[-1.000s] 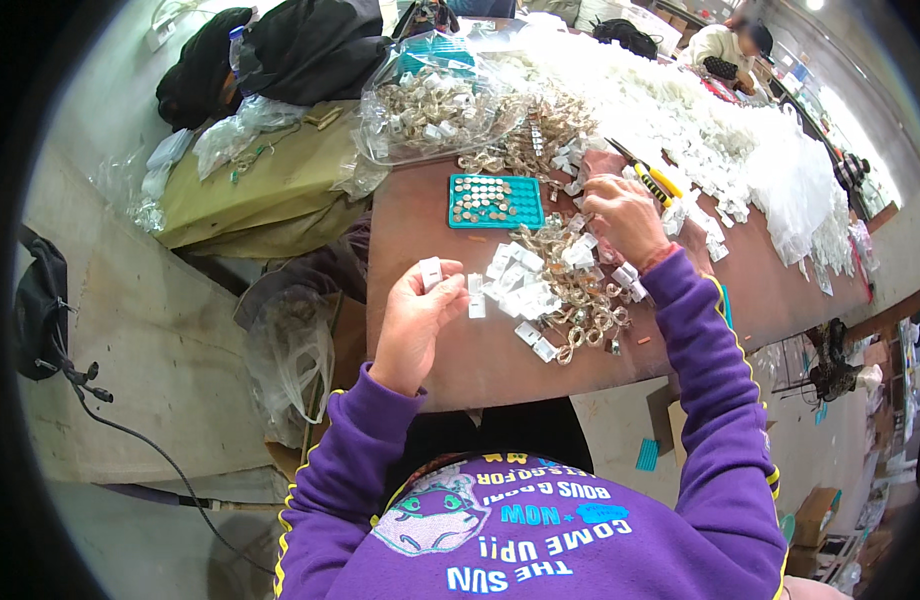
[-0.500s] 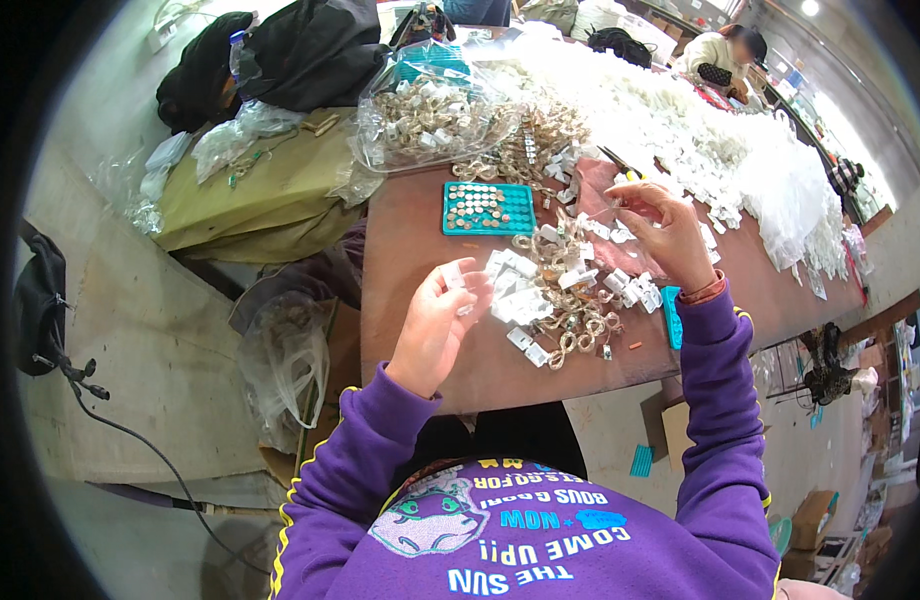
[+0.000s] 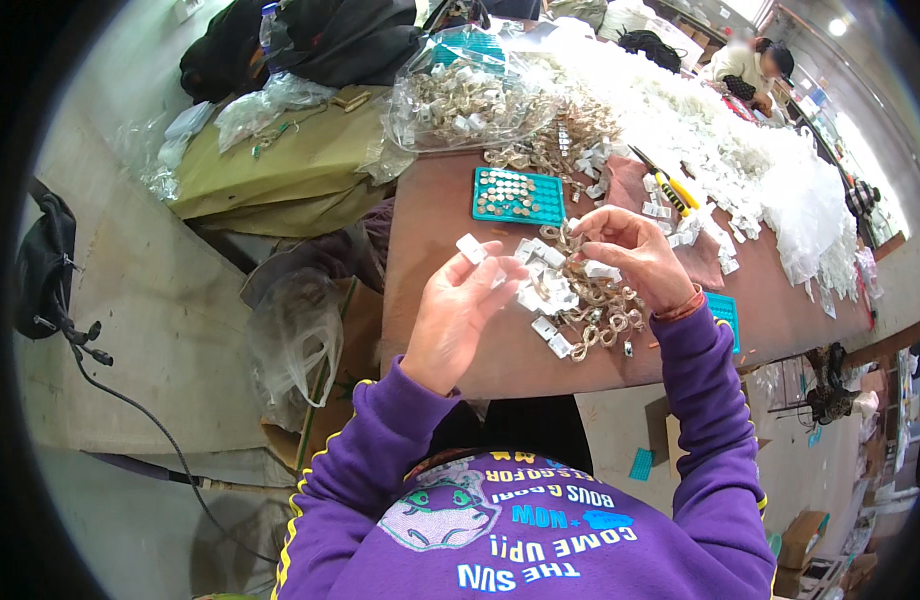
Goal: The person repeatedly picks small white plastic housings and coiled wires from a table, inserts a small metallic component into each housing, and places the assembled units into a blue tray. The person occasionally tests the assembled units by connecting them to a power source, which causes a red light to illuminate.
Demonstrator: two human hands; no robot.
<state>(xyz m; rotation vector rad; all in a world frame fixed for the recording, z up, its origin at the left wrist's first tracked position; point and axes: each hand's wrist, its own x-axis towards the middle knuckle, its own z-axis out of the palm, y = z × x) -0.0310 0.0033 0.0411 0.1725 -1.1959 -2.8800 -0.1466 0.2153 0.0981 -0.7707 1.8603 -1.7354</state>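
While the left hand [image 3: 450, 318] pinches a small white piece [image 3: 470, 249] between thumb and forefinger, raised above the reddish-brown table [image 3: 428, 222], the right hand [image 3: 645, 265] hangs to the right of that grip with its thumb and fingers curled toward each other; whether its fingertips grasp anything thin, I cannot tell. Just right of the pinched piece, and partly below the right fingertips, lies a loose cluster of white tabs [image 3: 552, 292]; coiled beige wires [image 3: 612, 312] mingle with them, nearer the right hand. Beyond the left grip sits a teal tray [image 3: 552, 210], small round discs [image 3: 505, 188] filling much of it; farther past it slumps a clear plastic bag [image 3: 405, 118] packed with more coils. Beyond the right hand rest a pink cloth [image 3: 625, 182] and yellow-handled pliers [image 3: 677, 193]; a second teal tray [image 3: 723, 310] lies just beside the right wrist; a big white heap [image 3: 670, 110] spreads well beyond both hands.
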